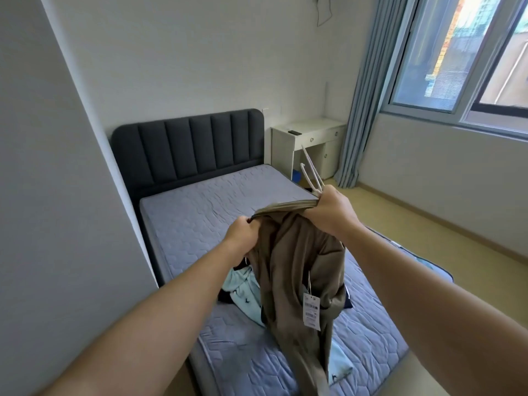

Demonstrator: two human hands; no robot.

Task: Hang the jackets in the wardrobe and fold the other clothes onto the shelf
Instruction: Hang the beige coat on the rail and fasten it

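Note:
An olive-brown jacket (297, 270) hangs in the air over the bed, a paper price tag (311, 310) dangling from it. My left hand (241, 232) grips its top edge at the left. My right hand (328, 212) grips the top edge at the right together with a white plastic hanger (310, 172), which sticks up out of the fist. Under the jacket, a light blue patterned garment (243, 290) and a dark garment (347, 301) lie on the mattress, partly hidden by the jacket.
The bed (200, 218) has a grey quilted mattress and a dark padded headboard (188, 144). A white desk (308, 144) stands beside it, with blue curtains (363, 110) and a window (463, 52) at right. A grey wall (57, 195) closes in at left. Bare floor (428, 224) runs along the right.

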